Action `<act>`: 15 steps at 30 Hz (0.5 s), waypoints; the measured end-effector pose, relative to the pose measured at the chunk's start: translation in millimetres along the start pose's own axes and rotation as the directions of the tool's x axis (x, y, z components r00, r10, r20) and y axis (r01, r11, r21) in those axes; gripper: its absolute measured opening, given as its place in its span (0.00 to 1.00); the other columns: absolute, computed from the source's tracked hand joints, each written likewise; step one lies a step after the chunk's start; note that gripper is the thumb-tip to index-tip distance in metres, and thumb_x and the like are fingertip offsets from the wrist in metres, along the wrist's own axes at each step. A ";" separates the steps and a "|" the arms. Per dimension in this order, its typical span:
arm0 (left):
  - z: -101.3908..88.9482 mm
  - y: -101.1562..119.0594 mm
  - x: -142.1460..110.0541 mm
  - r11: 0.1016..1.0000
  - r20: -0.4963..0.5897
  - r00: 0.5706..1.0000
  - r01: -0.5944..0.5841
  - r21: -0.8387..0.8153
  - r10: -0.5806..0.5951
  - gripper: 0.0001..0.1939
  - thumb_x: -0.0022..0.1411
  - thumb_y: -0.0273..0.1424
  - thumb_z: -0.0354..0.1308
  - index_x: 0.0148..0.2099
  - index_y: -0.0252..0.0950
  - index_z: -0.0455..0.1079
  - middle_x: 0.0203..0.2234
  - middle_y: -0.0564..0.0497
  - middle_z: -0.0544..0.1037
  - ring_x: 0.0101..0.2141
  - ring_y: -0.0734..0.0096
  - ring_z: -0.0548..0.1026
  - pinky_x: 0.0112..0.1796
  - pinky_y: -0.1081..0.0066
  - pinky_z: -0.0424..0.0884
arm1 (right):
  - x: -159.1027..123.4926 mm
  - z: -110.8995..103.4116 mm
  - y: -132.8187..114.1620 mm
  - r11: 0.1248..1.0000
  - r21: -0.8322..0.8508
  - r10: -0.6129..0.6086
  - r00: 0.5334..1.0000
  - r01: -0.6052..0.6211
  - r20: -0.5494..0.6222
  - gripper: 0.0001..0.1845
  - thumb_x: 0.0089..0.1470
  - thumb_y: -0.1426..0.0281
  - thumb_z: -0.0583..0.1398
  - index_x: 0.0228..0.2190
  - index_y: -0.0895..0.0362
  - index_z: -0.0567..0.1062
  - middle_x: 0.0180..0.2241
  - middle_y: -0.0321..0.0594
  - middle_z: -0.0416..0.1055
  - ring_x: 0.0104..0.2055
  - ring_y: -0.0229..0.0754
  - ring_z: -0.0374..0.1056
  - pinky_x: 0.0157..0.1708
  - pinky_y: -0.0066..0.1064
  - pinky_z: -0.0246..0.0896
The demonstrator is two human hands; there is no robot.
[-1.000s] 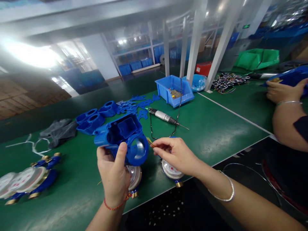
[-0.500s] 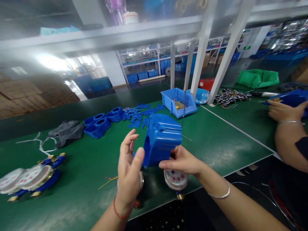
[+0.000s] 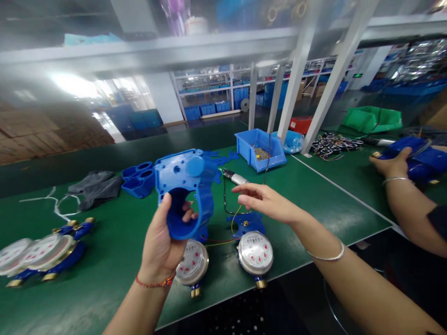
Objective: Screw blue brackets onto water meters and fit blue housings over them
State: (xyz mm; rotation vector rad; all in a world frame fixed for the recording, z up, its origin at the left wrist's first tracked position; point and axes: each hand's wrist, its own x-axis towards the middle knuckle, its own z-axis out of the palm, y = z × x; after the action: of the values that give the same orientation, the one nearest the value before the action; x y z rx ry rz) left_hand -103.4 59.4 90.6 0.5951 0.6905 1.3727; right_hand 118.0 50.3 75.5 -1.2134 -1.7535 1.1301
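Note:
My left hand (image 3: 162, 242) grips a blue plastic meter housing (image 3: 206, 190) by the rim of its round opening, with the fingers inside. The housing is raised above the bench and its screw-holed face is turned toward me. My right hand (image 3: 267, 200) hovers with nothing in it, fingers stretched toward the left. Below it lies a water meter (image 3: 256, 253) with a blue flat plate (image 3: 246, 224) behind it. A second water meter (image 3: 192, 263) sits under my left hand, partly hidden. Red and yellow wires (image 3: 220, 241) run between the two meters.
An electric screwdriver (image 3: 239, 178) lies behind my right hand. Farther back stands a blue bin (image 3: 260, 151) of small screws. More housings (image 3: 138, 181), a grey cloth (image 3: 92, 188) and assembled meters (image 3: 45, 256) are at left. A co-worker's hand (image 3: 394, 165) holds blue parts at right.
The blue housing has passed from my right hand to my left and turned its face toward me. My right hand has let go. The co-worker's hand and blue parts have shifted left.

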 end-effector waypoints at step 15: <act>-12.5 24.9 -28.7 0.944 -0.268 0.908 -0.330 0.020 0.323 0.16 0.63 0.43 0.50 0.36 0.40 0.75 0.29 0.51 0.73 0.26 0.74 0.68 0.23 0.77 0.71 | 28.9 28.3 -21.0 0.701 -0.712 0.214 0.944 0.030 0.250 0.19 0.35 0.64 0.71 0.33 0.58 0.80 0.25 0.40 0.72 0.28 0.44 0.68 0.25 0.29 0.53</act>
State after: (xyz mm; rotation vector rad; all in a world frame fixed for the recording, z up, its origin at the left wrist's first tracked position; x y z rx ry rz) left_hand -131.1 33.4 103.1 0.5243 0.8132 1.7964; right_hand 77.0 66.8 86.8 -1.6451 -2.5457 0.7164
